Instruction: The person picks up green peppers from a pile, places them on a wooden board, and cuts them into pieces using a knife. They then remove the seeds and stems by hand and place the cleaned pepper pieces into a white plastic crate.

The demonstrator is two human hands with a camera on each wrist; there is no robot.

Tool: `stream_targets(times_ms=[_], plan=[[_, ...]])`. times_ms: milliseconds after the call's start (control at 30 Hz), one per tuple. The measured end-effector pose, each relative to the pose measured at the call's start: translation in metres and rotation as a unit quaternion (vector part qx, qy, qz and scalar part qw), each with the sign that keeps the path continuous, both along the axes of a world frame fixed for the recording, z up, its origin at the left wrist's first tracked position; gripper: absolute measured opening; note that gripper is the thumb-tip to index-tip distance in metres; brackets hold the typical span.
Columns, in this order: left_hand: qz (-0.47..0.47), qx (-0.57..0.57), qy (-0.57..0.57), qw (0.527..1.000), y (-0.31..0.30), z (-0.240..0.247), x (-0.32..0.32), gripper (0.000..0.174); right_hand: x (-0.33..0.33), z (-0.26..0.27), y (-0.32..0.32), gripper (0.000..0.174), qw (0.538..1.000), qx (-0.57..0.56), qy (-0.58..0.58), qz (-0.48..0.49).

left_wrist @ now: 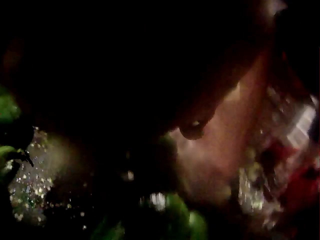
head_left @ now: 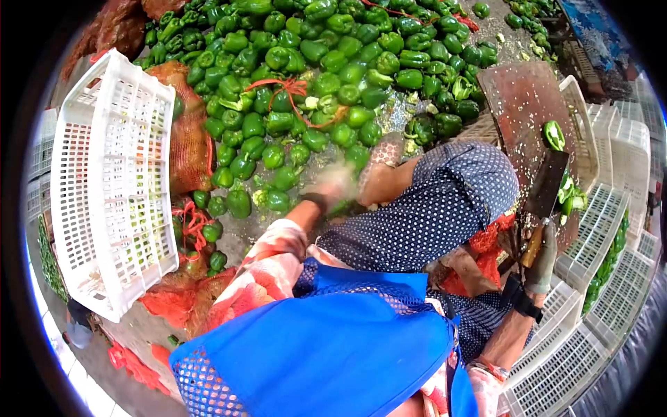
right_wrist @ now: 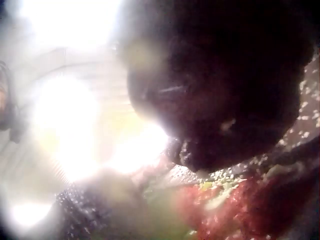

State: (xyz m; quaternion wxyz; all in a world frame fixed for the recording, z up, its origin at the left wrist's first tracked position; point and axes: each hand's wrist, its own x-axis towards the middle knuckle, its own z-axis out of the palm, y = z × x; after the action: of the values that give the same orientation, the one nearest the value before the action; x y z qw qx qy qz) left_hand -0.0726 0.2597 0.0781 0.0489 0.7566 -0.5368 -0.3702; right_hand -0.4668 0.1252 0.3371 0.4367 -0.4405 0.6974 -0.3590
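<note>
My right hand point(head_left: 545, 260) grips the wooden handle point(head_left: 533, 247) of a cleaver. Its dark, broad blade point(head_left: 549, 182) lies low over a brownish chopping board point(head_left: 517, 94) strewn with pale seeds. Cut green pepper pieces point(head_left: 574, 203) lie beside the blade, and an opened pepper point(head_left: 554, 135) is farther up the board. Motion blurs my left hand point(head_left: 335, 182), which is down near the floor by a foot, at the near edge of a large heap of green peppers point(head_left: 278, 59). Both wrist views are mostly dark or glaring; I cannot tell whether the left fingers hold a pepper.
A white plastic crate point(head_left: 125, 181) stands on the left beside an orange mesh sack point(head_left: 187, 132). More white crates point(head_left: 590, 236) line the right, one with green produce. Orange ties point(head_left: 288, 87) lie on the heap. My bent knee point(head_left: 479, 174) is between the hands.
</note>
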Motion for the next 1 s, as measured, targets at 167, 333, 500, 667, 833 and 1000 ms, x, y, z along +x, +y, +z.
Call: stream_targets(times_ms=[167,333,500,667,833,1000], plan=[[0.114,0.118,0.087,0.983,-0.014,0.043,0.008,0.033,0.029,0.015,0.006,0.034,0.998,-0.032,0.048,0.015],[0.034,-0.059,0.048,0.997,0.028,-0.115,0.057,0.033,0.062,0.044,0.013,0.034,0.989,0.062,-0.133,0.004],[-0.053,0.015,-0.043,0.998,0.026,-0.007,0.022,0.04,0.02,0.006,0.01,0.034,1.0,-0.013,0.004,-0.015],[-0.104,0.035,-0.038,0.993,0.011,0.014,-0.002,0.039,0.044,0.02,0.014,0.034,1.0,-0.005,-0.004,-0.006],[-0.048,-0.071,0.129,0.988,0.01,-0.034,0.057,0.031,0.032,0.018,0.009,0.036,1.0,0.001,0.009,0.015],[0.364,-0.343,0.71,0.497,0.017,0.115,0.14,0.055,0.049,0.031,0.007,0.041,0.992,0.078,-0.088,-0.054]])
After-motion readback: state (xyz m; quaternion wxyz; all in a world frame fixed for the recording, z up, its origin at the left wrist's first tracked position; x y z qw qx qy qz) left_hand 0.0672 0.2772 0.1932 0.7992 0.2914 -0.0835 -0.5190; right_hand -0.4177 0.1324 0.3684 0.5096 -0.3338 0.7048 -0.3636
